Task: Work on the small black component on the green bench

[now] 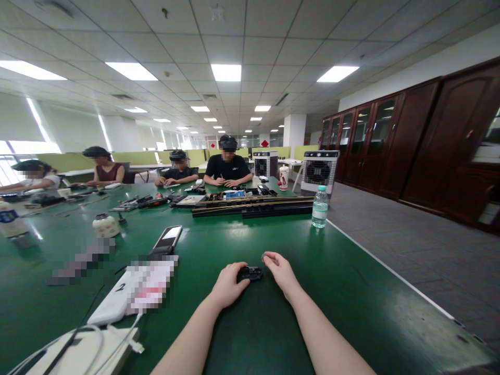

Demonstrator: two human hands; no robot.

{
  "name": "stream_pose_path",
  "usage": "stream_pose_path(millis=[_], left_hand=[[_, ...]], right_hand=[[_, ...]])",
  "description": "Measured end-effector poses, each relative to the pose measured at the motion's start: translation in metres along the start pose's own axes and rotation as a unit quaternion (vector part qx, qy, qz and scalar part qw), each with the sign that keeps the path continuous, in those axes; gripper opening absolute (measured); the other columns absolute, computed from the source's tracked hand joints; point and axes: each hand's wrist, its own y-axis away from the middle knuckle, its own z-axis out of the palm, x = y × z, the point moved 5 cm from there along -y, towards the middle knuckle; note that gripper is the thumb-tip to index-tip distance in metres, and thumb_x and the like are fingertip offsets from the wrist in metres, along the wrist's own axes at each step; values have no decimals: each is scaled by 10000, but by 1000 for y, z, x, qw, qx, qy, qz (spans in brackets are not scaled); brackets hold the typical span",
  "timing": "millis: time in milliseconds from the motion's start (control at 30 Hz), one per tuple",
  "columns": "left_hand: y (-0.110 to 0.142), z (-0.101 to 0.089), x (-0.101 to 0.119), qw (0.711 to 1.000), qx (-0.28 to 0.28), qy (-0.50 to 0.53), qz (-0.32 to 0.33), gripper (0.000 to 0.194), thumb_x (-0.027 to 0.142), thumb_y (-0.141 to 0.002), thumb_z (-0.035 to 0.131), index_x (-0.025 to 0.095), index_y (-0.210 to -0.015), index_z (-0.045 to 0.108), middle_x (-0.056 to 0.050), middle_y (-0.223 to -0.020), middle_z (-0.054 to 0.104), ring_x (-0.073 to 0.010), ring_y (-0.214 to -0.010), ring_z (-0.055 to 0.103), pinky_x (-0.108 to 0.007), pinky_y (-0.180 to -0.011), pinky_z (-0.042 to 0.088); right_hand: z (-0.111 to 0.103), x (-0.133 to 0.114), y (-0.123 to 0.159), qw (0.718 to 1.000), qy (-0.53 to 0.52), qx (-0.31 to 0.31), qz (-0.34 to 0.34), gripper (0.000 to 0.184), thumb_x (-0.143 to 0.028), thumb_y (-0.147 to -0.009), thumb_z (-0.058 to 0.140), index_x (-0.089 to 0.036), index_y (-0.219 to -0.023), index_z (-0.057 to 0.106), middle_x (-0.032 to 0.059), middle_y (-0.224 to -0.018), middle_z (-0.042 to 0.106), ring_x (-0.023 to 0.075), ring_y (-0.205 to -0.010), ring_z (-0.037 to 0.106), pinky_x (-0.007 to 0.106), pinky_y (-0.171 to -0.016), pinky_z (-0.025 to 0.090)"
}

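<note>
My left hand [229, 284] grips the left end of a small black plastic housing [253, 273], which sits low on the green table. Its upper side looks uneven, with parts inside too small to make out. Just to the right, my right hand [283, 275] is closed in a pinch. Between its thumb and forefinger is a tiny brownish piece [263, 258], held slightly above and beside the housing. What kind of piece it is cannot be told.
A water bottle [320, 207] stands near the right edge of the green table [219, 247]. Long black bars [253, 206] lie across it ahead. On my left are a phone [167, 237], a white power bank [117, 294] and cables. Several people sit working beyond.
</note>
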Motion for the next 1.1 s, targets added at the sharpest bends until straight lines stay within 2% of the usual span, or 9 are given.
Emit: stream_pose_path(millis=[600, 900, 1100], left_hand=[[-1, 1, -1, 1000, 6, 2, 6, 417, 224, -719, 601, 180, -1132, 557, -72, -1129, 613, -226, -1055, 537, -343, -940, 394], [-1, 3, -2, 1000, 7, 2, 12, 411, 216, -720, 603, 185, -1128, 557, -68, -1132, 614, -228, -1059, 536, -350, -943, 396], [0, 2, -2, 1000, 9, -1, 15, 413, 218, -719, 603, 177, -1128, 556, -69, -1115, 619, -228, -1037, 542, -346, -930, 404]], right_hand=[[0, -1, 1, 1000, -3, -2, -14, 418, -465, -622, 670, -156, -903, 648, 107, -953, 698, 249, -925, 639, 385, -892, 466], [3, 1, -1, 999, -12, -22, -37, 421, -401, -577, 716, -166, -918, 637, 103, -932, 701, 240, -905, 647, 391, -877, 476], [8, -10, 8, 986, 128, -60, -88, 277, -331, -691, 622, -171, -914, 654, 73, -906, 695, 209, -854, 633, 364, -826, 480]])
